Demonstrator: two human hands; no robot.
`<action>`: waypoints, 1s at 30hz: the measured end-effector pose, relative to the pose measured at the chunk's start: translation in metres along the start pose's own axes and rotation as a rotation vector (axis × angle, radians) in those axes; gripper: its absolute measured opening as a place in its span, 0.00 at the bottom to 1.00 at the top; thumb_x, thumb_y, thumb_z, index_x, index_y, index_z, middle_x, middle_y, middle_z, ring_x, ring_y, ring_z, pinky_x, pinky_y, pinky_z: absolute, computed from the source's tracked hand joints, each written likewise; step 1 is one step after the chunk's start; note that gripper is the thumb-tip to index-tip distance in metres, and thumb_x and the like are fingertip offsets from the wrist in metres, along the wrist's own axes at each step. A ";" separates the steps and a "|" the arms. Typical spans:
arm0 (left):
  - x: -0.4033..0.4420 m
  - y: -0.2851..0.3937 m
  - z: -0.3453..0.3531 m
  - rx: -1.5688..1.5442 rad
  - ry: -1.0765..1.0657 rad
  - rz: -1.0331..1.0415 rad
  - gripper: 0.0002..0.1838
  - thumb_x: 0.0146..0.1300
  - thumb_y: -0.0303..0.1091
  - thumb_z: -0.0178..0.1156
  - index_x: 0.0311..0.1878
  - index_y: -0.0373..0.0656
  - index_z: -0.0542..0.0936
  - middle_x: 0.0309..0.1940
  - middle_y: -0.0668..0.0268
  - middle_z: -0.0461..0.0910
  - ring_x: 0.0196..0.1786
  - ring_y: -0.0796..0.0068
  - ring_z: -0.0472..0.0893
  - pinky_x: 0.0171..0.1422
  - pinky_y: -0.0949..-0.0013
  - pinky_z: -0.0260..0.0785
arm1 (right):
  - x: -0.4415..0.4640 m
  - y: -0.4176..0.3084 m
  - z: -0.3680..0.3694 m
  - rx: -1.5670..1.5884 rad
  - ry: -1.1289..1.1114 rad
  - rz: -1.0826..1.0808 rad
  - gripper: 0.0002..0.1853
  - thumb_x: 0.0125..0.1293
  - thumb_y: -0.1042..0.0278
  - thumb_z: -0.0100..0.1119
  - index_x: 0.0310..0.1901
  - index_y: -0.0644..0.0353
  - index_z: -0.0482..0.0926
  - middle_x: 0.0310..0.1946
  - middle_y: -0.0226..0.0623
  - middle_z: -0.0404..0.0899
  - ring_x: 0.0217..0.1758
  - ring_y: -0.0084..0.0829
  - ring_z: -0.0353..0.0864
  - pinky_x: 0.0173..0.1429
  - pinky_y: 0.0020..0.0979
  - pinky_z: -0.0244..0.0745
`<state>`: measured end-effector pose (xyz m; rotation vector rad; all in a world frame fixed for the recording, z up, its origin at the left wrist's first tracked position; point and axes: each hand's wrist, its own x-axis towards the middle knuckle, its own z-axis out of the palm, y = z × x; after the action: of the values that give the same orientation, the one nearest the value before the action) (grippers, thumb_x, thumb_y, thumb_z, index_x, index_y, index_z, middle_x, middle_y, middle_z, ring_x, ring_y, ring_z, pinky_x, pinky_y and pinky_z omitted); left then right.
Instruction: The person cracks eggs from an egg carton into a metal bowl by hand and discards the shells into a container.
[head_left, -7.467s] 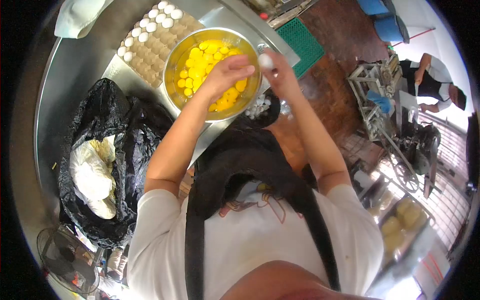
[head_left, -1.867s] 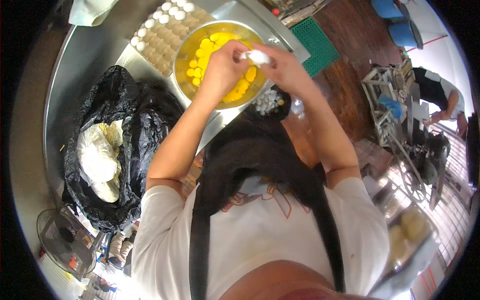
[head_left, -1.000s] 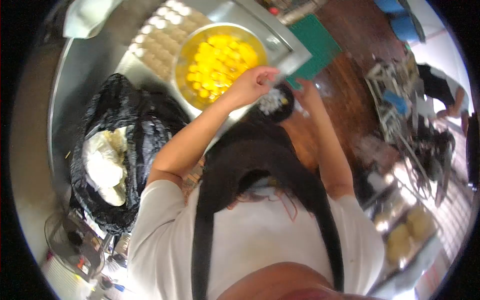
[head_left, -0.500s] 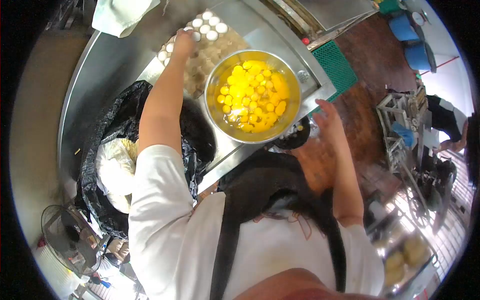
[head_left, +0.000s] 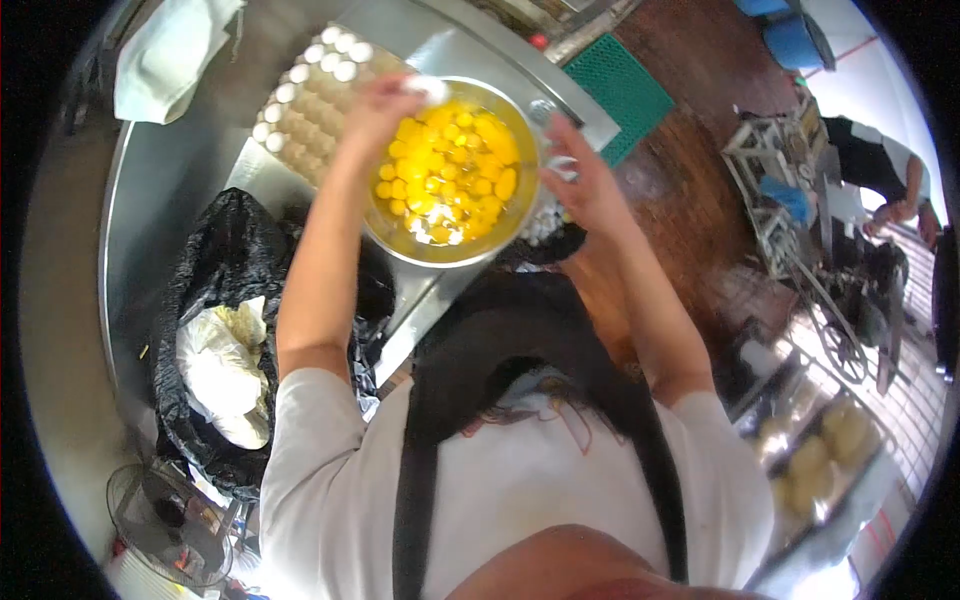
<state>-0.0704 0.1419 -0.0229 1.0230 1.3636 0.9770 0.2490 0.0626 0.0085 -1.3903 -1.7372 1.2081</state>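
Note:
My left hand point(head_left: 382, 115) is closed on a white egg point(head_left: 428, 90), blurred by motion, above the far rim of a steel bowl point(head_left: 377, 222). Many yellow egg yolks point(head_left: 450, 170) and clear egg white fill the bottom of the bowl. Just past its right side is my right hand point(head_left: 585, 185), fingers apart and holding nothing I can make out. Left of the bowl lies a cardboard egg tray point(head_left: 312, 128); white eggs point(head_left: 345, 71) stand along its far and left sides, and the other visible cups hold none.
A black bag point(head_left: 205, 250) with a white plastic bundle point(head_left: 222, 365) inside sits at left. Below the bowl's right side, a dark container point(head_left: 548, 238) holds eggshells. A green mat point(head_left: 620, 95) lies beyond the steel table's edge. Another person point(head_left: 880, 170) works far right.
My left hand has moved right from the egg tray to the bowl, carrying an egg. My right hand has come up closer to the bowl's rim. The whole view has shifted.

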 end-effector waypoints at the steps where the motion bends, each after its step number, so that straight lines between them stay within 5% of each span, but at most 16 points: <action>1: -0.023 0.001 0.037 0.015 -0.120 -0.045 0.21 0.58 0.37 0.73 0.51 0.36 0.82 0.40 0.67 0.84 0.41 0.78 0.82 0.49 0.72 0.75 | 0.001 -0.006 0.006 0.092 -0.028 -0.076 0.37 0.63 0.71 0.70 0.73 0.53 0.66 0.63 0.46 0.74 0.58 0.39 0.79 0.59 0.38 0.78; 7: -0.060 -0.013 0.135 -0.234 -0.294 -0.100 0.22 0.64 0.37 0.70 0.57 0.36 0.80 0.43 0.65 0.83 0.42 0.75 0.82 0.52 0.71 0.76 | 0.014 0.006 -0.005 -0.077 -0.059 -0.150 0.29 0.66 0.72 0.67 0.69 0.55 0.71 0.57 0.43 0.78 0.56 0.37 0.80 0.54 0.33 0.79; 12: -0.072 -0.010 0.126 -0.119 -0.025 -0.004 0.25 0.70 0.38 0.65 0.65 0.38 0.74 0.47 0.62 0.82 0.46 0.74 0.83 0.51 0.70 0.76 | 0.038 0.060 -0.010 -0.489 0.201 -0.301 0.28 0.61 0.70 0.68 0.64 0.56 0.74 0.50 0.47 0.78 0.52 0.48 0.79 0.55 0.42 0.76; 16: -0.084 -0.020 0.110 -0.191 0.064 -0.062 0.26 0.70 0.38 0.64 0.66 0.34 0.72 0.45 0.62 0.81 0.43 0.73 0.83 0.49 0.71 0.76 | 0.047 0.119 -0.008 -0.930 0.000 -0.312 0.30 0.60 0.62 0.68 0.64 0.60 0.74 0.48 0.46 0.79 0.52 0.52 0.77 0.58 0.46 0.73; 22: -0.107 -0.029 0.104 -0.212 0.058 -0.060 0.27 0.68 0.35 0.65 0.67 0.38 0.73 0.48 0.60 0.81 0.44 0.74 0.83 0.48 0.71 0.76 | 0.056 0.100 -0.008 -0.385 0.146 -0.303 0.28 0.65 0.55 0.67 0.62 0.61 0.76 0.46 0.42 0.83 0.46 0.42 0.81 0.50 0.40 0.76; 25: -0.105 -0.019 0.101 -0.063 -0.052 0.092 0.27 0.64 0.33 0.68 0.66 0.39 0.75 0.46 0.60 0.84 0.41 0.76 0.83 0.46 0.73 0.75 | 0.042 0.014 -0.014 0.200 -0.279 0.152 0.28 0.68 0.51 0.66 0.62 0.63 0.77 0.46 0.35 0.84 0.42 0.29 0.81 0.47 0.31 0.76; 30: -0.103 0.004 0.090 -0.003 -0.183 0.035 0.24 0.62 0.33 0.69 0.61 0.39 0.79 0.36 0.63 0.86 0.36 0.77 0.83 0.44 0.73 0.75 | 0.032 -0.027 0.006 0.375 -0.407 0.219 0.31 0.70 0.53 0.65 0.67 0.63 0.73 0.43 0.34 0.83 0.44 0.24 0.82 0.45 0.28 0.78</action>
<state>0.0210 0.0437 0.0061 1.1092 1.1959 0.8881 0.2239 0.0902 0.0279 -1.1848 -1.5217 1.9351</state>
